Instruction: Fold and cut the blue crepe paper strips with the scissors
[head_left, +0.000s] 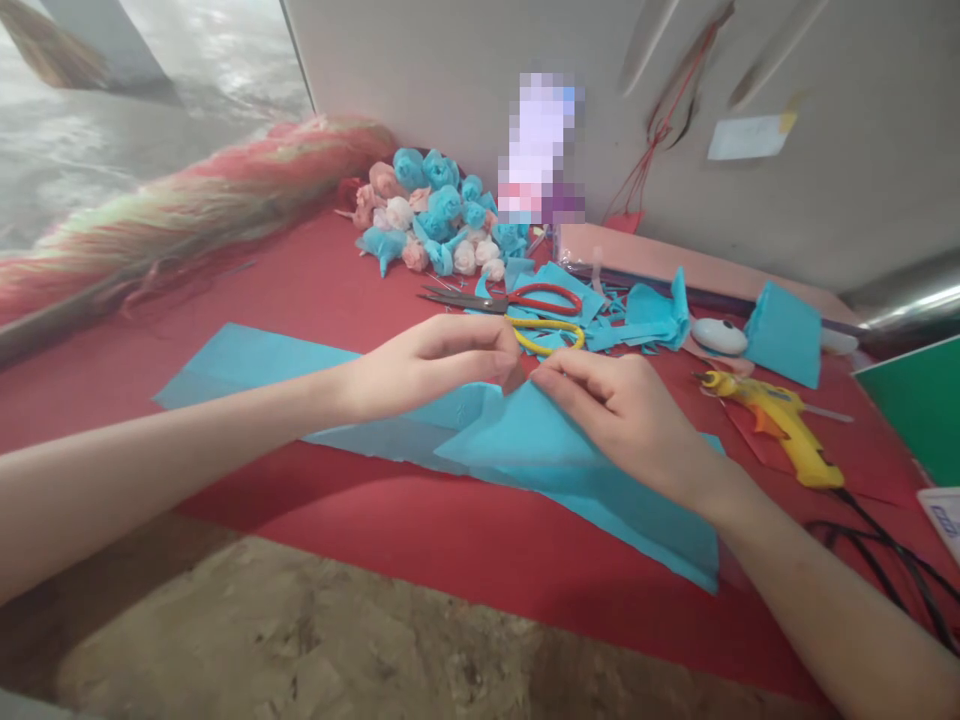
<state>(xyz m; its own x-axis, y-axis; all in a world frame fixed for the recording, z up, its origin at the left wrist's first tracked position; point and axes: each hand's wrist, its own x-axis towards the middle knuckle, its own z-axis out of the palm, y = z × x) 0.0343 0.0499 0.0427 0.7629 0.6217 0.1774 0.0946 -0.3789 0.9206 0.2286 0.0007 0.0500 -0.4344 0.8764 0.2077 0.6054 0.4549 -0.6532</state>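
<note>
Behind the flat, matt red worktop (465,550) rises a smooth pale-grey upright panel (420,80) with slanting raised ridges at the upper right, bearing a small white paper rectangle (746,140) with a yellowish patch at one corner. At the upper left, bright light glares on a patchy grey-and-white floor (232,100), where straw-coloured broom bristles (56,50) show. Below the worktop's near edge, a mottled beige-brown surface (300,640) lies partly in shadow.
</note>
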